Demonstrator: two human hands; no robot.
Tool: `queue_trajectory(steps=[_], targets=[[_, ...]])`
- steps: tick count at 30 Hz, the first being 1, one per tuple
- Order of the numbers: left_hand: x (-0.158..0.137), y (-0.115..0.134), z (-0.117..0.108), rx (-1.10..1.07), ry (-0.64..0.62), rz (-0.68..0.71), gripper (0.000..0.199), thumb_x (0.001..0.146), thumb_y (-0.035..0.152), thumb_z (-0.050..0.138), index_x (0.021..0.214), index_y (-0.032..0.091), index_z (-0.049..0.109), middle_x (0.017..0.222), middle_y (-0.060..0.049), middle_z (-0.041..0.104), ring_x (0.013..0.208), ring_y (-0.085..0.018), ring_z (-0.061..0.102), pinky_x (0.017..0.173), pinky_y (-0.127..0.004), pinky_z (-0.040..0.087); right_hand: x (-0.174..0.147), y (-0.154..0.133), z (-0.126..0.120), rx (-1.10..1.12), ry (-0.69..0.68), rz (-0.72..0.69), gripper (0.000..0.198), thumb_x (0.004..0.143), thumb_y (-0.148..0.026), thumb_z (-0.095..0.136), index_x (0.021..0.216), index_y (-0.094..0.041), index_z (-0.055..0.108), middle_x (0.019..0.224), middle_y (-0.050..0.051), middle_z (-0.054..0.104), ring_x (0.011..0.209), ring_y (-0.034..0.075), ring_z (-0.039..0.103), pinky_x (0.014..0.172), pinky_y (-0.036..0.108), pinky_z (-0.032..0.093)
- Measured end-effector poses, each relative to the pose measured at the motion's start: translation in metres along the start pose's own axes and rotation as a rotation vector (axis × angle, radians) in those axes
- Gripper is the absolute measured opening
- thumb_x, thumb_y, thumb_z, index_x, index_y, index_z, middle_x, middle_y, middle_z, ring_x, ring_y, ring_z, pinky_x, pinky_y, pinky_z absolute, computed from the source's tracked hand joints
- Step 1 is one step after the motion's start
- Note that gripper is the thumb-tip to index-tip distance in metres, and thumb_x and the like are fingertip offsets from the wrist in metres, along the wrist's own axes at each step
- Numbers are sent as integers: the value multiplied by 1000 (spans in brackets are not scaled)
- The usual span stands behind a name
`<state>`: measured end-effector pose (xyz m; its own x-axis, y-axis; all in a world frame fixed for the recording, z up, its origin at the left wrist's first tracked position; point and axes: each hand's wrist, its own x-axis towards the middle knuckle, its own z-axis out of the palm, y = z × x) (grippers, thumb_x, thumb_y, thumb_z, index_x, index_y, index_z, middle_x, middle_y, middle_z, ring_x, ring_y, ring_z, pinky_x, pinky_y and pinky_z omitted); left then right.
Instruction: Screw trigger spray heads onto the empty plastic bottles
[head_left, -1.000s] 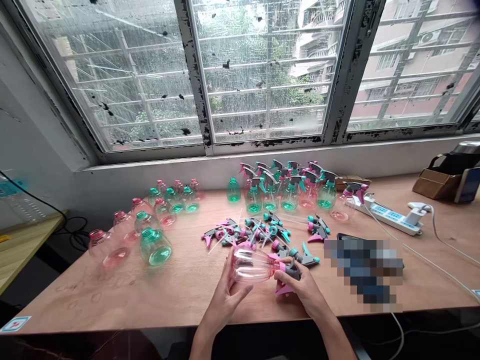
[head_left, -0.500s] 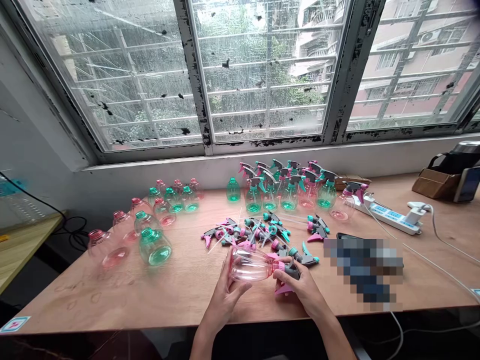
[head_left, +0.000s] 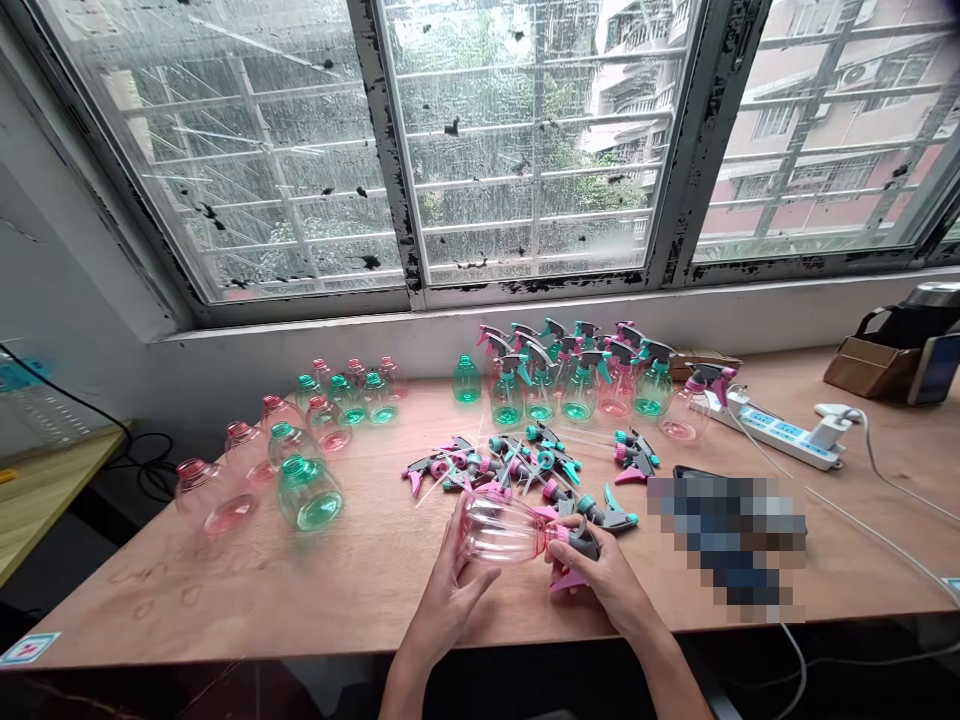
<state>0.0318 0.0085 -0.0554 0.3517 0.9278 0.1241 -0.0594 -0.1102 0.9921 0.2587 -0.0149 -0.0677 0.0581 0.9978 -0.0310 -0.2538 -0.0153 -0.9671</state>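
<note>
A clear pink spray bottle lies sideways between my hands above the table's front. My left hand wraps around its base end. At the neck, my right hand grips the pink collar of a grey and pink trigger sprayer head, which sits at the bottle's mouth; its pink trigger points down. Whether the collar is fully threaded I cannot tell. Just beyond the bottle lies a pile of loose sprayer heads in grey, pink and teal, some with thin tubes.
Several headless pink and green bottles stand at left. Bottles with sprayer heads cluster at the back below the window. A white power strip, cables and a blurred dark object lie at right on the wooden table.
Almost nothing differs. My left thumb has shifted very slightly along the bottle; both hands and the bottle keep their places.
</note>
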Motion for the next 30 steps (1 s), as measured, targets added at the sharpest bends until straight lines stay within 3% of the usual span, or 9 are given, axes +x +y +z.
queue_trajectory(steps=[5,8,11,16,20,25,30], targets=[[0,3,1,-20,3,-1,89,91,38,70,160,36,14,167,-5,32,154,-33,27,127,-48,24,-1,-2,1,-4,8,-11,49,69,-53,86,95,-18,64,66,0,72,52,17,66,43,24,50],[2,3,1,-30,3,6,79,95,40,64,160,31,19,168,-7,29,154,-32,26,127,-48,24,-1,-2,1,-11,-1,-18,48,72,-53,85,96,-18,64,66,0,72,52,16,66,44,24,50],[3,1,1,-27,-3,11,81,92,36,69,159,32,23,169,-5,25,155,-31,23,128,-46,20,0,-3,0,-11,-7,-21,45,76,-52,83,97,-18,63,65,-1,72,53,16,67,45,23,50],[1,-3,-1,-33,-6,-8,92,90,35,73,160,37,14,170,-3,24,155,-30,25,127,-45,23,0,-1,0,-15,4,-29,44,77,-52,82,98,-18,63,68,0,73,55,18,68,45,23,50],[1,-6,-2,-41,4,-26,96,91,46,69,162,33,5,170,-6,21,155,-32,24,126,-46,26,0,1,0,-26,15,-27,48,75,-54,83,101,-18,64,59,-1,71,52,18,66,46,25,51],[2,-4,-1,-16,3,-13,87,89,43,71,160,31,22,165,-7,35,152,-33,31,126,-47,26,-1,0,0,-36,15,-33,48,73,-54,84,99,-18,64,58,-1,71,51,19,67,45,25,49],[0,-2,1,22,31,18,88,88,35,74,158,40,21,170,0,21,156,-31,21,128,-46,18,1,0,0,-39,-2,-35,48,74,-56,82,96,-19,63,60,-1,71,51,18,66,44,26,50]])
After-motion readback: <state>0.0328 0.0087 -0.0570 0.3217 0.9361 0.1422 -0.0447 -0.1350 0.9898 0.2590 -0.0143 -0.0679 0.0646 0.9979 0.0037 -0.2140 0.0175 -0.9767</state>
